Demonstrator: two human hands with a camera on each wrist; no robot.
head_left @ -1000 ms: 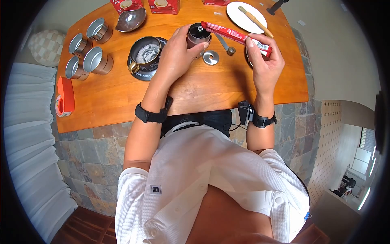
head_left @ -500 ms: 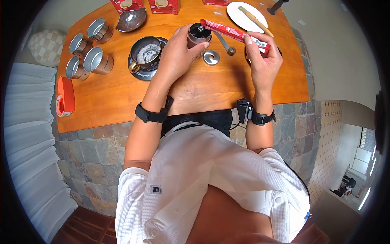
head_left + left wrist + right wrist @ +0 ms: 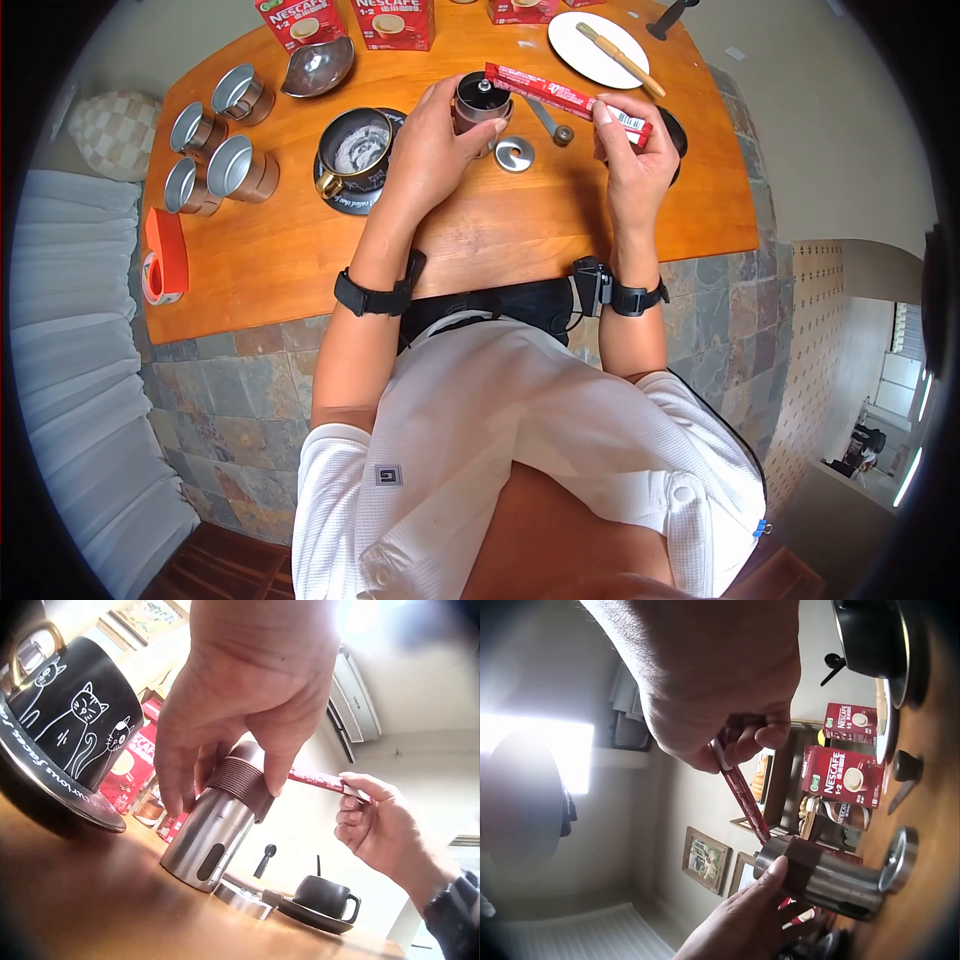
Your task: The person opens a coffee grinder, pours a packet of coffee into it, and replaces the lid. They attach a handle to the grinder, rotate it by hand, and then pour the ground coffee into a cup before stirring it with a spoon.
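My left hand [image 3: 428, 150] grips a steel hand coffee grinder [image 3: 214, 836] around its brown ribbed band; it stands upright on the table with its top uncovered. Above it, my right hand [image 3: 637, 165] pinches a long red coffee sachet [image 3: 545, 92] near its far end. The sachet's other end lies over the grinder's mouth, sloping down to the rim in the right wrist view. Beside the grinder are a round metal lid [image 3: 505, 162] with a centre hole and a crank handle [image 3: 541, 119]. A black cup [image 3: 368, 178] with white residue inside sits left of my left hand.
Several metal cups [image 3: 258, 180] and an orange tape dispenser [image 3: 170, 250] stand at the left. At the back are a metal bowl [image 3: 318, 68], red Nescafe boxes [image 3: 395, 25] and a white plate [image 3: 568, 55] with a brush [image 3: 625, 62]. Another black cup [image 3: 321, 895] is behind my right hand.
The head view has tilted slightly, showing more of the red boxes. My right hand and the sachet have shifted a little toward the grinder; my left hand keeps its grip.
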